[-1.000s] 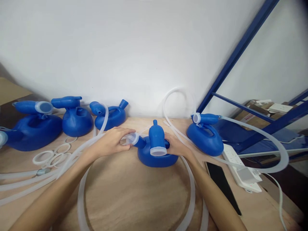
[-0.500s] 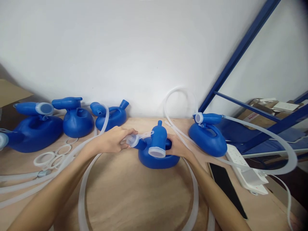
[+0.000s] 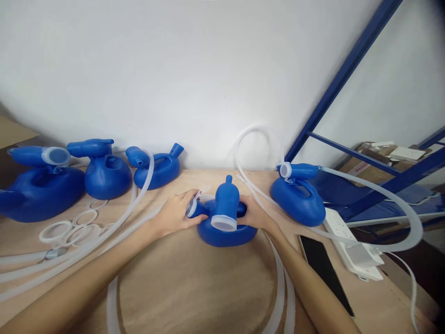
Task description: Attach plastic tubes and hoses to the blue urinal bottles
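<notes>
A blue bottle lies on the wooden table in front of me, with a blue funnel-shaped piece resting on top, its pale rim facing me. My left hand is closed around the bottle's neck at its left end, thumb in front. A translucent cap covers the mouth of that neck, and its strap sticks up behind my fingers. At the bottle's right side, my right hand grips the handle, its fingertips partly hidden behind the funnel piece.
More blue bottles stand at the left, and another at the right. White rings and clear tubes lie at the left. A phone and power strip sit at the right, before a blue metal frame.
My left hand has moved right, from the cap onto the bottle's neck. The cap now sits over the neck's mouth. The view has shifted slightly.
</notes>
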`<state>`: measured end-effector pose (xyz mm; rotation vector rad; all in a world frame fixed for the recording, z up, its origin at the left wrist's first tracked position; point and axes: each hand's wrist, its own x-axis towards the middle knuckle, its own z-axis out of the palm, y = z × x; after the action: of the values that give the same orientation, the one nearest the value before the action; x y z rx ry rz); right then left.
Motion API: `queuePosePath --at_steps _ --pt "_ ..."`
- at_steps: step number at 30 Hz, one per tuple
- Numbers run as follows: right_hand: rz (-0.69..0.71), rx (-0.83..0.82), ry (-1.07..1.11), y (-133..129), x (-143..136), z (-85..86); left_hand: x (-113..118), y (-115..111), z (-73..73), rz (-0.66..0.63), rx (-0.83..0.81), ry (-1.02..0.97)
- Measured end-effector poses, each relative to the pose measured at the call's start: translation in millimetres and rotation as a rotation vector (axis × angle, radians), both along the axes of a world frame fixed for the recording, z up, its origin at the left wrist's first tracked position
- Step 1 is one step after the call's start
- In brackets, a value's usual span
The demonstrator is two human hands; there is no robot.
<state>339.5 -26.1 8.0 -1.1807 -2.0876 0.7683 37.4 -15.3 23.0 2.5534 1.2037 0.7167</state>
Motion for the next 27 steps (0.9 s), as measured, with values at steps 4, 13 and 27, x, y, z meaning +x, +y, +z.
queuePosePath --at_steps 4,13,27 --pt "-0.012 -0.005 -0.016 -1.9 -1.8 2.0 -2.0 2.9 -12.6 -0.059 0.086 -0.063" --pt "-0.050 0.004 -0.020 -3.6 -3.3 2.8 -2.4 2.7 4.5 -0.131 0.111 0.140" --pt "-0.059 -0.009 0.014 -7.1 -8.1 6.1 0.6 26.1 -24.1 -0.329 0.506 -0.134"
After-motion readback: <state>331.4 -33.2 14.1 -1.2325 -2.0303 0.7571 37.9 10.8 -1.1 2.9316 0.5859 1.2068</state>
